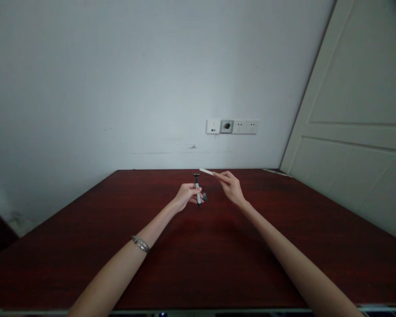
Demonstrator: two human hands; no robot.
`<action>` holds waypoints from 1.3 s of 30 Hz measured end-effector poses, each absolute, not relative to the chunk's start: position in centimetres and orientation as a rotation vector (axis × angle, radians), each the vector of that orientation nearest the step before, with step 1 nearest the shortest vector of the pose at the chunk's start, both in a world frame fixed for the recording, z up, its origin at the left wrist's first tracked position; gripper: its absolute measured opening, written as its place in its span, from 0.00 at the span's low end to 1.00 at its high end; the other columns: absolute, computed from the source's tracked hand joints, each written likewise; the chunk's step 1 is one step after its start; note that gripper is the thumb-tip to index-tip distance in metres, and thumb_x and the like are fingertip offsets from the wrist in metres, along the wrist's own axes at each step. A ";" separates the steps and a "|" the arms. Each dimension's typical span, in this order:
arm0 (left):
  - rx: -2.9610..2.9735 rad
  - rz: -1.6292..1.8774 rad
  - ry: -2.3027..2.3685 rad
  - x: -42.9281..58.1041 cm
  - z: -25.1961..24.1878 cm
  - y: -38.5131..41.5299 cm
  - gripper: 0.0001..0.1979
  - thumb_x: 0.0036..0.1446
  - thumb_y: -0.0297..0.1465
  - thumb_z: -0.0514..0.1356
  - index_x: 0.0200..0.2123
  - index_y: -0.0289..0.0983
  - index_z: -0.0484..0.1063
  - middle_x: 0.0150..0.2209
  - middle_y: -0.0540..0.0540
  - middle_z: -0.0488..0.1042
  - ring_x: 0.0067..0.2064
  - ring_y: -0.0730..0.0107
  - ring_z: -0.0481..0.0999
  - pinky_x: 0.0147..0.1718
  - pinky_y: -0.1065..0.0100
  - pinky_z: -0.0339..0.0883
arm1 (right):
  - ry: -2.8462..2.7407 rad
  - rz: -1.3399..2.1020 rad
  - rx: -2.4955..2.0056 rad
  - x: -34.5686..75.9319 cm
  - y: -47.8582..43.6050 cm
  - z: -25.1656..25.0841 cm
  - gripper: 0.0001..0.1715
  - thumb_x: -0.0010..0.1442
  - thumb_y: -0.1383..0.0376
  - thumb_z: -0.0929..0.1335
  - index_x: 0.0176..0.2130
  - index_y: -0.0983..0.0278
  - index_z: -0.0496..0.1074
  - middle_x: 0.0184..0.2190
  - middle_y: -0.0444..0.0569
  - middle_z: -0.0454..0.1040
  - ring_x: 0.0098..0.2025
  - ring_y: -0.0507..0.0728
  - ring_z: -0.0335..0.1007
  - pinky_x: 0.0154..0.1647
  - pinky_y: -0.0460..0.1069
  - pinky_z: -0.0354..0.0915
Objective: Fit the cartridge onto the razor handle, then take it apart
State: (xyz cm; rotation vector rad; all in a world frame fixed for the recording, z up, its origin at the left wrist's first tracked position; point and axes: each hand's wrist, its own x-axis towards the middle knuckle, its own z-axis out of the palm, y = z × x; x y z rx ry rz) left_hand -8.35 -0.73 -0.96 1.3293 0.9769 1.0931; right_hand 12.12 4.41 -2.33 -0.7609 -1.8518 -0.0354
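Note:
My left hand (185, 194) is closed around the grey and black handle of a razor (198, 193), held upright with its dark head at the top. Between the thumb and fingers of my right hand (231, 186) is a slim white stick (206, 171), whose kind I cannot make out. The stick's free tip points left, close to the razor's head; whether they touch I cannot tell. A small dark, partly clear piece (204, 197) shows just right of the razor handle, by my left fingertips. It is too small to name, and I cannot tell if it is held.
Both arms reach over a dark red wooden table (198, 264). At its back stands a white wall with a row of sockets (246, 127). A pale panelled door (356, 132) rises on the right. A thin strip (277, 172) lies at the back right edge.

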 end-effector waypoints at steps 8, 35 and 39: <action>1.417 1.013 0.990 -8.6 -1.5 -0.4 0.11 0.48 0.34 0.61 0.29 0.31 0.66 0.23 0.44 0.73 0.22 0.66 0.75 0.20 0.69 0.68 | -1.837 -0.001 -0.826 13.1 4.6 -3.0 0.18 0.60 0.64 0.61 0.49 0.55 0.69 0.32 0.47 0.68 0.32 0.52 0.65 0.33 0.47 0.62; 1.523 0.992 0.997 -8.9 -2.2 -0.1 0.08 0.50 0.32 0.59 0.29 0.31 0.65 0.23 0.45 0.73 0.22 0.67 0.75 0.19 0.69 0.69 | -1.973 -0.148 -0.827 12.0 3.3 -2.0 0.16 0.60 0.63 0.62 0.47 0.52 0.71 0.33 0.46 0.71 0.35 0.52 0.66 0.39 0.49 0.55; 1.534 0.967 1.001 -8.8 -2.1 -0.2 0.08 0.50 0.32 0.59 0.29 0.31 0.65 0.22 0.45 0.73 0.22 0.68 0.75 0.19 0.69 0.69 | -1.921 -0.211 -0.916 12.3 3.5 -2.1 0.17 0.60 0.66 0.62 0.47 0.51 0.71 0.34 0.46 0.71 0.36 0.52 0.66 0.41 0.51 0.53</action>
